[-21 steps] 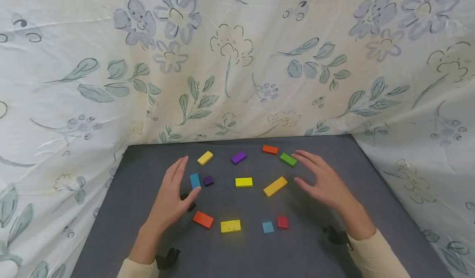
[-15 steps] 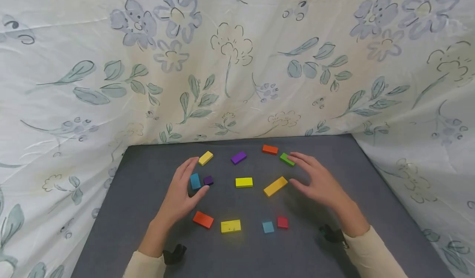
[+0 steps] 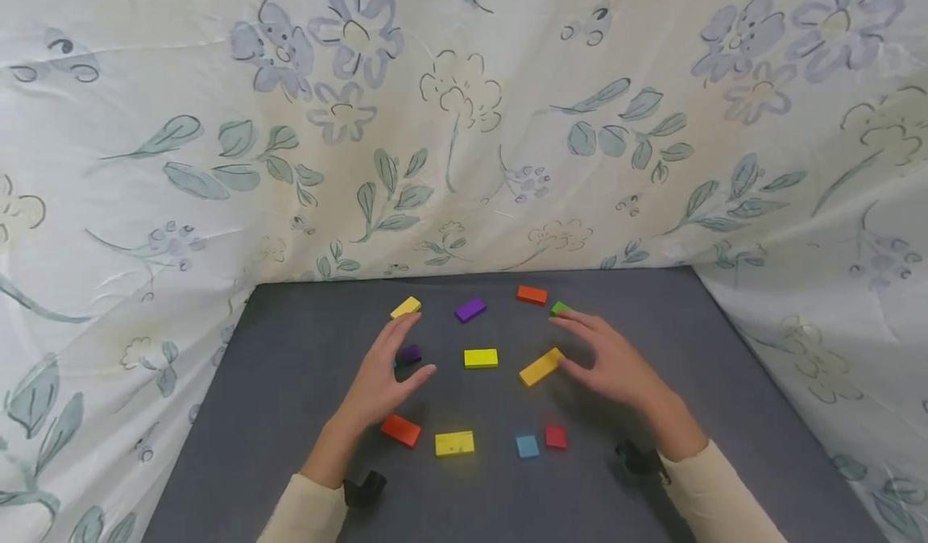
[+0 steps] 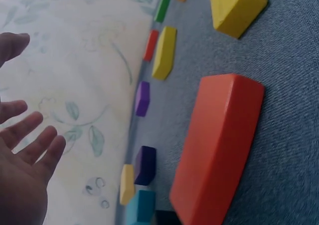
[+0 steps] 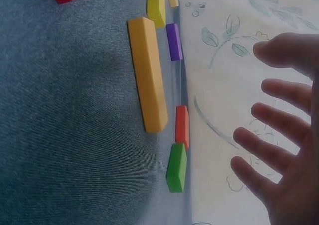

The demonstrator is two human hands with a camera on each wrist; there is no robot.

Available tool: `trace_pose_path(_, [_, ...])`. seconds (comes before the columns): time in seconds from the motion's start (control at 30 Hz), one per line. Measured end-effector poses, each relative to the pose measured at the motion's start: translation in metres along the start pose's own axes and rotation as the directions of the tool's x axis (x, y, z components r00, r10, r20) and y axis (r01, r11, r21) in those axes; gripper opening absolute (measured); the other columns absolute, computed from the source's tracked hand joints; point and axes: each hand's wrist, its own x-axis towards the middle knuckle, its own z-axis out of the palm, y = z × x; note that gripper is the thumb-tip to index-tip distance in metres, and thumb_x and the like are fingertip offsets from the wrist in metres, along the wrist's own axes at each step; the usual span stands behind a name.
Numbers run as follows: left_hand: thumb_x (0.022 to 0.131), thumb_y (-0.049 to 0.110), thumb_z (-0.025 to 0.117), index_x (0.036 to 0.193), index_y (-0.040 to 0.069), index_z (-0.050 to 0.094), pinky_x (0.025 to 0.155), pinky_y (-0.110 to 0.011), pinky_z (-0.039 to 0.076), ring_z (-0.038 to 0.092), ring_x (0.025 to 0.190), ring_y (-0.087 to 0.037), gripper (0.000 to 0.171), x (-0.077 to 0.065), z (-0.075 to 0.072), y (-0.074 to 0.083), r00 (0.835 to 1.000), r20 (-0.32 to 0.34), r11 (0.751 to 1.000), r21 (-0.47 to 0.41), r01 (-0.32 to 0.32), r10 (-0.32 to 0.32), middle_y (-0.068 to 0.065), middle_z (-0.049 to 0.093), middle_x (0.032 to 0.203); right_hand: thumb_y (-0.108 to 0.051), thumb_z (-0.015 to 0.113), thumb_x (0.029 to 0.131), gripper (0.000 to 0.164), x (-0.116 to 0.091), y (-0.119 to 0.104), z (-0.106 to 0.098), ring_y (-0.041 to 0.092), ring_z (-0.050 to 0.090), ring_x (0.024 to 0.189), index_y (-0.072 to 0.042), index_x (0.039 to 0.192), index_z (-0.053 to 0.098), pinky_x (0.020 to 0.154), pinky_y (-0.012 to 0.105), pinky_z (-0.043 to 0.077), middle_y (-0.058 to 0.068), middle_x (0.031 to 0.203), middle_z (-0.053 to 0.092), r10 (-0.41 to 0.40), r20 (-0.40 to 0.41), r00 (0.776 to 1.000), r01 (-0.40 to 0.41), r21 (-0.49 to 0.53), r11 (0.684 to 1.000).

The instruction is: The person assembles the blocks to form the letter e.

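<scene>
My left hand [image 3: 380, 378] hovers over the left of the table with fingers spread, holding nothing. Beneath or beside it are a blue block [image 4: 141, 207], mostly covered in the head view, a dark purple block [image 3: 411, 354] and a pale yellow block [image 3: 404, 308]. An orange-red block [image 3: 401, 430] lies nearer, below the palm. On the other side my right hand [image 3: 609, 358] is also empty, its fingers apart and relaxed. Its thumb tip overlaps the end of a long orange-yellow block [image 3: 538, 369], and its fingers partly cover a green block [image 3: 559, 308] in the head view.
Between the hands lie a yellow block [image 3: 481, 358] and a purple block [image 3: 471, 310]. Further back is another orange-red block [image 3: 532, 295]. Toward the front are a speckled yellow block [image 3: 454, 444], a light blue block [image 3: 527, 446] and a red block [image 3: 555, 437]. Floral cloth [image 3: 464, 164] surrounds the dark table.
Both hands have drifted inward, the left one clearly to the right, now covering the blue block. The right hand has shifted slightly left, over part of the green block. The blocks stay put.
</scene>
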Motion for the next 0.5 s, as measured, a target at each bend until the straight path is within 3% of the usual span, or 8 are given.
trace_pose_path(0.2, [0.099, 0.031, 0.083, 0.165, 0.016, 0.045, 0.118, -0.067, 0.037, 0.042, 0.153, -0.036, 0.078, 0.004, 0.012, -0.002, 0.999, 0.043, 0.999, -0.046, 0.000, 0.002, -0.011, 0.040, 0.170, -0.024, 0.081, 0.096, 0.065, -0.006, 0.001, 0.007, 0.039, 0.046, 0.149, -0.023, 0.158, 0.058, 0.112, 0.071, 0.043, 0.009, 0.163, 0.050, 0.041, 0.029, 0.999, -0.040, -0.009, 0.999])
trace_pose_path(0.5, [0.097, 0.027, 0.085, 0.164, 0.017, 0.048, 0.119, -0.062, 0.039, 0.044, 0.152, -0.032, 0.077, 0.010, 0.017, -0.002, 0.998, 0.046, 0.998, -0.050, 0.034, -0.031, -0.005, 0.042, 0.167, -0.021, 0.082, 0.095, 0.066, 0.003, -0.003, 0.013, 0.039, 0.046, 0.148, -0.022, 0.157, 0.059, 0.113, 0.069, 0.042, 0.008, 0.161, 0.052, 0.017, 0.042, 0.999, -0.017, -0.004, 1.000])
